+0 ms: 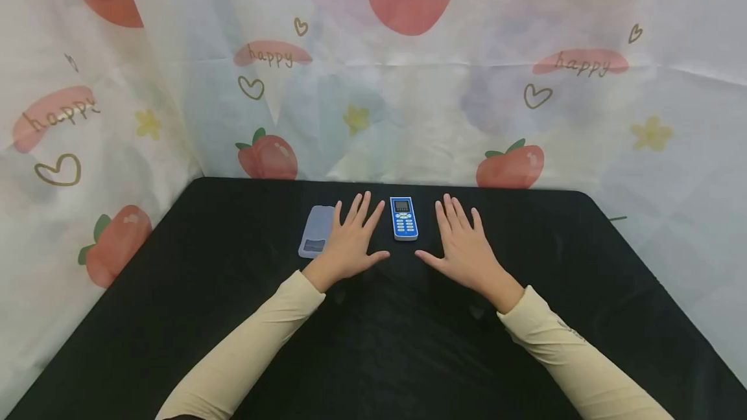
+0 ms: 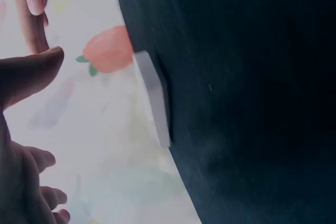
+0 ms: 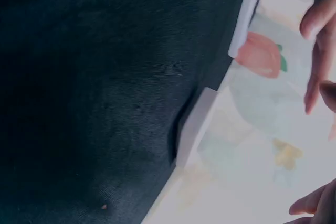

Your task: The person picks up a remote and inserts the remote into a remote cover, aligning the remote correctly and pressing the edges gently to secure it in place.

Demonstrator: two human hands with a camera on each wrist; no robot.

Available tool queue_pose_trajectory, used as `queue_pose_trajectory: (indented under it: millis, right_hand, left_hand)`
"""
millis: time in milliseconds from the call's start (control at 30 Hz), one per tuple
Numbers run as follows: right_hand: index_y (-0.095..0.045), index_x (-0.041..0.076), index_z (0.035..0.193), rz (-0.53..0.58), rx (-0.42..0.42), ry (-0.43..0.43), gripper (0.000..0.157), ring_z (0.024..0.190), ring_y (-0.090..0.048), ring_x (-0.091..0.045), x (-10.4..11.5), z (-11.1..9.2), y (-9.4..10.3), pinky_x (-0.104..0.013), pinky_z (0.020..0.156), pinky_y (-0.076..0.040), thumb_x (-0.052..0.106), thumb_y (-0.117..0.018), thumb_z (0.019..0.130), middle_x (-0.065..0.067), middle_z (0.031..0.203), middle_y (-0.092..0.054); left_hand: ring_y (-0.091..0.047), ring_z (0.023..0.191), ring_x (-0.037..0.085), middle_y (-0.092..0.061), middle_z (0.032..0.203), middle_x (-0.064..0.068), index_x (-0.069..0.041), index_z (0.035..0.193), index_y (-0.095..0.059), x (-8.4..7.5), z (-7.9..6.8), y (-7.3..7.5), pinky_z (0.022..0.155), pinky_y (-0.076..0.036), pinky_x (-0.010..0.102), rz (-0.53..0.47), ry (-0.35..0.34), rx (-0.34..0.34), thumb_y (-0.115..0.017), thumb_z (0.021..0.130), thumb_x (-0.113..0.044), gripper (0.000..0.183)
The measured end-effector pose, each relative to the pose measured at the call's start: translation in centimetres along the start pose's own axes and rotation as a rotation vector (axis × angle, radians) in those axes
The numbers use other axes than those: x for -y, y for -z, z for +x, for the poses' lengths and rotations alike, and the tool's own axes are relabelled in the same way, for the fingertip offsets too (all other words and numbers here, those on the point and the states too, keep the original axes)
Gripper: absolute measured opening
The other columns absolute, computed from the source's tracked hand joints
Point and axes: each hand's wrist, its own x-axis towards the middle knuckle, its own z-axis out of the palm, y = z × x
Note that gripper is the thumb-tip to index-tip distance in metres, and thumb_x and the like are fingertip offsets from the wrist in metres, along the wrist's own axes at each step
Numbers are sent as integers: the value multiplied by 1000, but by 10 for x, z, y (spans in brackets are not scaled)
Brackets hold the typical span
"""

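Note:
A blue-and-white handheld device (image 1: 404,219) with a small screen and a keypad lies face up near the table's far edge. Its pale side (image 2: 152,98) shows edge-on in the left wrist view. To its left my left hand (image 1: 349,242), fingers spread, overlaps part of a pale translucent plastic case (image 1: 315,229) with a dark rectangle at its near end. On the device's other side is my right hand (image 1: 467,248), fingers extended and thumb pointing inward. Both hands hold nothing. In the right wrist view, the device (image 3: 197,127) and the case (image 3: 247,17) appear side-on.
Black cloth covers the table (image 1: 373,342), whose far edge runs just behind the device. A printed fabric curtain (image 1: 420,102) with fruit, hearts and lettering hangs behind it and along the left side. Cream sleeves (image 1: 245,342) reach over the near part.

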Motion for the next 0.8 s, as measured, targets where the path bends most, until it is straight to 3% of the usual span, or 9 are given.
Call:
queue_pose_trajectory:
  millis: [500,800]
  right_hand:
    - [-22,-6,146,-10,24,-22,97,143,-20,-37,2,26,-28,-62,111,-18,63,-52,84,-24,153,-22]
    - [-25,-7,144,-7,39,-37,97,142,-24,-37,3,47,-41,-63,110,-16,63,-53,83,-24,152,-26]
  left_hand:
    - [-7,148,28,-7,159,12,-17,152,-9,14,54,-8,116,-3,56,125,-73,66,-59,87,-51,89]
    - [-12,147,28,-11,159,9,-20,152,-13,28,84,-22,116,-9,55,185,-61,113,-61,88,-43,83]
